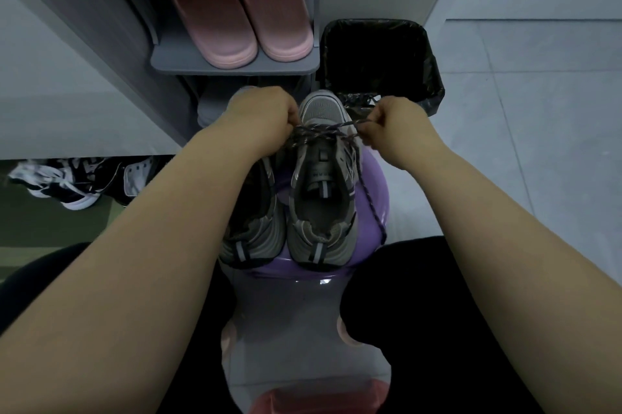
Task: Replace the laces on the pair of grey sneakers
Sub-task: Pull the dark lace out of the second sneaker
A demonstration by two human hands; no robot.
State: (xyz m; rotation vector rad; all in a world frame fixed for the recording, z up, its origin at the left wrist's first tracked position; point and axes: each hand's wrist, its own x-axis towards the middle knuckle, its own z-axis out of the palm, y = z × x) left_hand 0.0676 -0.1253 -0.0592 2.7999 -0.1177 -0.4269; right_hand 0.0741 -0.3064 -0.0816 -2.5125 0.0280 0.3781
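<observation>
Speckled lace (318, 131) looks limp and light, taut across one sneaker (322, 174) on the stool (372, 184). Left hand (262, 113) and right hand (397, 124) each pinch it; best held near the tips.

1. Left grey mesh sneaker (259, 221): toe and eyelets lay hidden under left hand (262, 110) and forearm.
2. Dark speckled cord lace (318, 132): gripped stretch was hidden inside right hand (397, 124).
3. Pink rubber slippers (208, 9): heels were cut off by top edge.
</observation>
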